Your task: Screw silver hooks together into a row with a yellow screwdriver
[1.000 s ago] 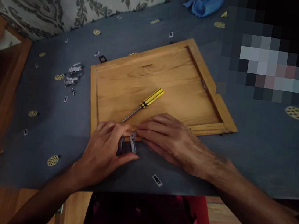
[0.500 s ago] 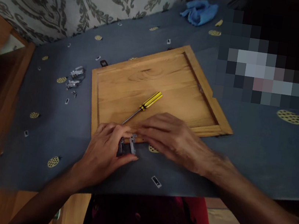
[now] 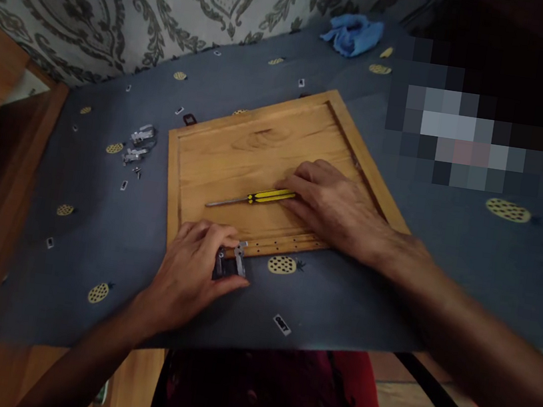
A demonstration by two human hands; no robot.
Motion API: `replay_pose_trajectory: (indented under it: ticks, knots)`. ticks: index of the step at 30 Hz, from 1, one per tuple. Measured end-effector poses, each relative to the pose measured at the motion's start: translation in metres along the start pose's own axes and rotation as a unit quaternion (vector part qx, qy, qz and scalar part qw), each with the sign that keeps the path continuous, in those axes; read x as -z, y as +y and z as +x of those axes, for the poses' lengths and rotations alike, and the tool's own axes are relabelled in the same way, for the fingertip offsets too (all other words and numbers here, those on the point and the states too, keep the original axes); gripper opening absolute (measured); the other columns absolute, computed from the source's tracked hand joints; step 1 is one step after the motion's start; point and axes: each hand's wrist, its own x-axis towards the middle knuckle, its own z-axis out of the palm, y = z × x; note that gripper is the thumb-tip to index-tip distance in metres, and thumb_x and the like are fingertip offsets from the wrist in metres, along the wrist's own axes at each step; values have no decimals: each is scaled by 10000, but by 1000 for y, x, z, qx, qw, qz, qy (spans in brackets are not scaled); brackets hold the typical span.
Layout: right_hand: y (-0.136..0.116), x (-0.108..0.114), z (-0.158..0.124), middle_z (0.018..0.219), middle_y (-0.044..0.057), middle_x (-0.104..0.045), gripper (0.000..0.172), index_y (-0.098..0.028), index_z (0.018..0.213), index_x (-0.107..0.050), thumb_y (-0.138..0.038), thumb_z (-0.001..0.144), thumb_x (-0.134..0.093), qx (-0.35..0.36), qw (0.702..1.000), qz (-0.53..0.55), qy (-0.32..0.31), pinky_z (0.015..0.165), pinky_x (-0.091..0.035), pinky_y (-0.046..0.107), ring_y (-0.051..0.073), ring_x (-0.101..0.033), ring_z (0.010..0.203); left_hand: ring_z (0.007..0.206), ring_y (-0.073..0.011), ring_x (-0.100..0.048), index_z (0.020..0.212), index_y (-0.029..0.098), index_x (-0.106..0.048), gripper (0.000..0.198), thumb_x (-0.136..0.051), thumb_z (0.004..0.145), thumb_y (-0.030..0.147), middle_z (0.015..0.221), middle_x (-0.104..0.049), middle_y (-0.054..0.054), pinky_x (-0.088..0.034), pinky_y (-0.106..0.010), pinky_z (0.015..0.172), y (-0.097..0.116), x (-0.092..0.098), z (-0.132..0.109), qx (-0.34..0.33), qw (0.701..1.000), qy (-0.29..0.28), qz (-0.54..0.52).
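Left hand (image 3: 188, 256) grasps metal hinge (image 3: 240, 260) at near edge of wooden panel (image 3: 238, 152), toward left; right hand (image 3: 335, 202) pinches yellow screwdriver (image 3: 267, 196) by handle end, tip leftward; best hold hinge square, steady

dim overall; upper right dark and pixelated, lower left edge blurred.

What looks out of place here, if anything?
Nothing plainly spilled or damaged. Mildly odd: tiny loose screws on the cloth beside the loose hinges, left of the panel; they could get lost. The blue rag lies crumpled at the back. Upper right is pixelated; can't tell there.
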Motion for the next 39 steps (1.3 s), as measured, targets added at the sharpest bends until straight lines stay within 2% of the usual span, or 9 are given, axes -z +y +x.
replay_pose_trajectory:
  ticks: [3, 6, 9, 12, 14, 20, 26, 33, 39]
  knots:
    - [1, 11, -3, 943, 99, -634, 134, -198, 960, -678, -254, 966, -556, 1, 996, 88, -3, 793, -507, 396, 254, -610, 904, 1054, -283, -663, 1144, 237, -535, 549, -896, 736, 300, 1125, -705, -54, -522, -476, 920, 0, 0, 0, -3, 1000, 0, 5]
    - [-9, 26, -6, 870, 47, -625, 145, -219, 942, -659, -327, 982, -570, -21, 979, 191, 65, 724, -501, 354, 195, -611, 788, 1066, -282, -660, 1148, 238, -531, 550, -894, 739, 299, 1137, -703, -54, -517, -472, 927, 0, 0, 0, -2, 1000, -2, 2]
    - [-32, 43, -7, 887, 22, -661, 166, -233, 903, -602, -374, 922, -688, -82, 921, 310, 222, 650, -500, 316, 160, -613, 742, 1073, -285, -659, 1148, 246, -531, 530, -882, 755, 307, 1153, -702, -52, -515, -473, 926, 0, 0, 0, 4, 1000, -4, 4]
    - [-59, 52, -3, 818, -6, -707, 239, -270, 897, -511, -471, 958, -624, -164, 841, 397, 329, 425, -398, 291, 119, -526, 491, 1060, -288, -663, 1150, 248, -533, 529, -880, 757, 316, 1146, -706, -54, -518, -472, 912, 1, 0, 0, 8, 1000, -6, 4]
    - [-72, 49, 1, 790, -3, -708, 257, -274, 903, -509, -511, 982, -567, -175, 820, 433, 331, 374, -352, 290, 99, -449, 407, 1045, -287, -667, 1146, 243, -535, 526, -881, 756, 315, 1130, -710, -55, -522, -467, 899, 1, 0, 0, 9, 1000, -4, 1]
    - [-83, 18, 5, 710, -30, -669, 195, -278, 962, -537, -459, 1026, -507, -94, 797, 495, 334, 467, -465, 279, 110, -526, 483, 1033, -297, -670, 1104, 228, -552, 499, -883, 751, 348, 1113, -718, -63, -520, -471, 895, 2, 0, 1, 12, 1000, -3, 1]
    - [-87, 3, 3, 726, -29, -667, 202, -287, 971, -546, -479, 1019, -508, -93, 776, 523, 340, 442, -406, 279, 114, -555, 526, 1023, -295, -668, 1132, 231, -544, 514, -877, 760, 356, 1108, -716, -66, -524, -476, 884, 2, 0, 1, 11, 1000, -6, -1]
    - [-86, 0, 1, 751, -33, -652, 185, -275, 994, -529, -455, 1029, -506, -87, 787, 519, 322, 394, -325, 274, 99, -448, 468, 1024, -296, -662, 1149, 226, -536, 546, -881, 752, 374, 1106, -705, -63, -529, -472, 873, 1, 0, 0, 9, 1000, -5, 14]
    - [-87, -1, -1, 780, -25, -624, 240, -254, 1001, -502, -492, 1028, -484, -82, 799, 514, 302, 446, -375, 236, 97, -525, 566, 1029, -287, -665, 1157, 228, -540, 526, -869, 770, 365, 1113, -704, -65, -532, -466, 878, 1, -1, 1, 7, 1000, -3, 12]
